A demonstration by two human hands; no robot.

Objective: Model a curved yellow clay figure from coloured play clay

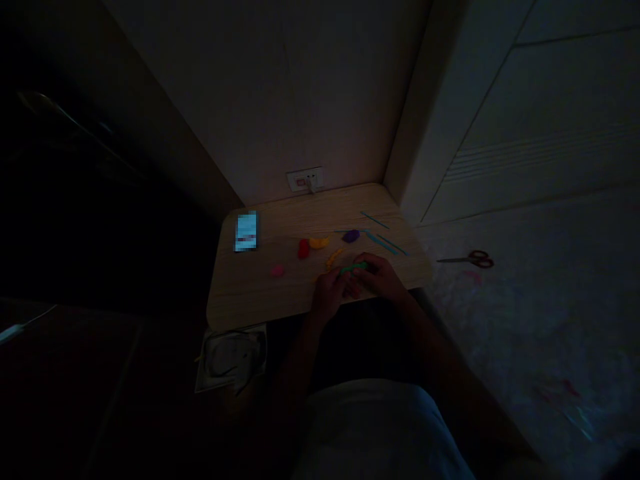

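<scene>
In dim light both my hands meet at the near edge of a small wooden table (pixel 250 293). My left hand (pixel 329 293) and my right hand (pixel 383 277) are closed together round a green piece of clay (pixel 354 269). Just beyond them lie an orange clay strip (pixel 334 257), a red lump (pixel 303 249), a yellow lump (pixel 319 242), a purple lump (pixel 351 235) and a pink lump (pixel 277 270).
A lit phone (pixel 245 231) lies at the table's left. Thin teal sticks (pixel 387 243) lie at its right. A wall socket (pixel 305 179) sits behind. Scissors (pixel 473 259) lie on the floor to the right; a clear packet (pixel 231 355) lies below the table.
</scene>
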